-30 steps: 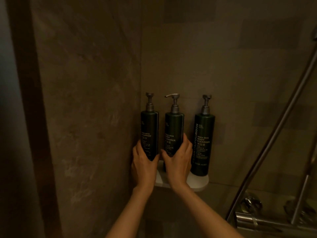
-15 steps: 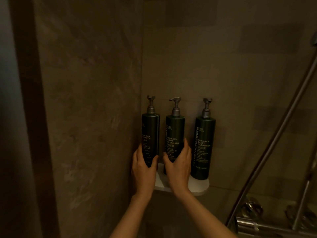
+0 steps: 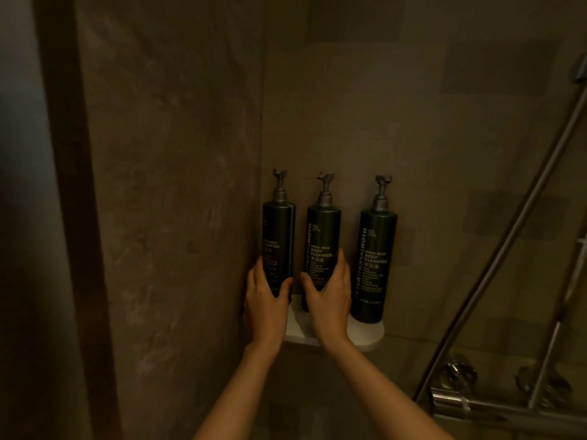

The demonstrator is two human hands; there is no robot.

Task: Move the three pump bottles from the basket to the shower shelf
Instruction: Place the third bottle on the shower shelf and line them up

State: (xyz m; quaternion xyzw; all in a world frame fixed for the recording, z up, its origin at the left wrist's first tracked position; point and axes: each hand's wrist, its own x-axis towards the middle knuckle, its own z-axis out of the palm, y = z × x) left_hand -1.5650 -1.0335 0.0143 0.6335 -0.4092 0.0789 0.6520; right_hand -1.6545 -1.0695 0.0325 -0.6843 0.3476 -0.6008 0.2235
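Three dark green pump bottles stand upright in a row on the white corner shower shelf [image 3: 365, 333]. My left hand [image 3: 265, 300] is wrapped around the lower part of the left bottle [image 3: 278, 230], labelled shampoo, next to the side wall. My right hand [image 3: 330, 296] grips the lower part of the middle bottle [image 3: 323, 236], labelled body cleanser. The right bottle [image 3: 376, 258], also body cleanser, stands free with no hand on it. All three pump heads point towards me. No basket is in view.
Brown stone walls meet in the corner behind the shelf. A slanted metal shower rail [image 3: 508, 236] runs up on the right, with chrome tap fittings [image 3: 470, 395] below it. A dark door frame [image 3: 76, 217] stands at the left.
The middle bottle has turned in my right hand: its pump spout, first pointing left, now faces me and its label faces front. Both hands stay on their bottles.
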